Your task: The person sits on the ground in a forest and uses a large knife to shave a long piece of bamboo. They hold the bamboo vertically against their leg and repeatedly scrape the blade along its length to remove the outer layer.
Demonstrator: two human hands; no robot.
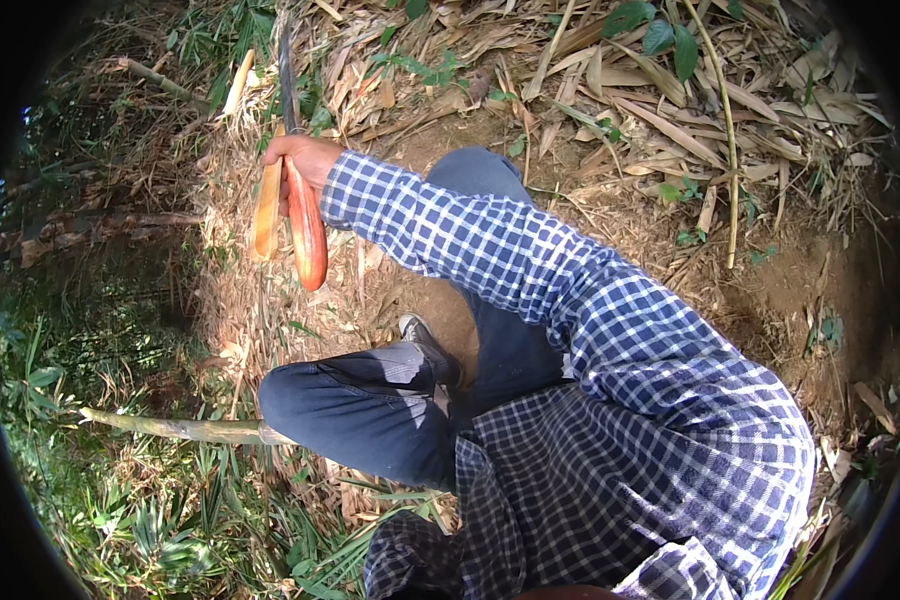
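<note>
My right hand (pixel 305 162) is closed around a long-bladed knife, where its blade meets the handle. The dark, narrow blade (pixel 288 75) points toward the top of the view. Its smooth red-orange wooden handle (pixel 309 235) sticks out below my fingers. Pinched in the same hand, beside the handle, is a flat yellow-orange strip of wood or bamboo (pixel 266 220). Part of both things is hidden by my fingers. My right arm stretches out in a blue-and-white checked sleeve (pixel 470 235). My left hand does not show.
My bent legs in dark trousers (pixel 360 410) and a shoe (pixel 417 328) lie below the arm. A pale cut piece (pixel 238 82) rests near the blade. Dry leaves (pixel 660 130) litter the soil. A bamboo pole (pixel 180 428) reaches my knee; thin stalk (pixel 727 130) stands right.
</note>
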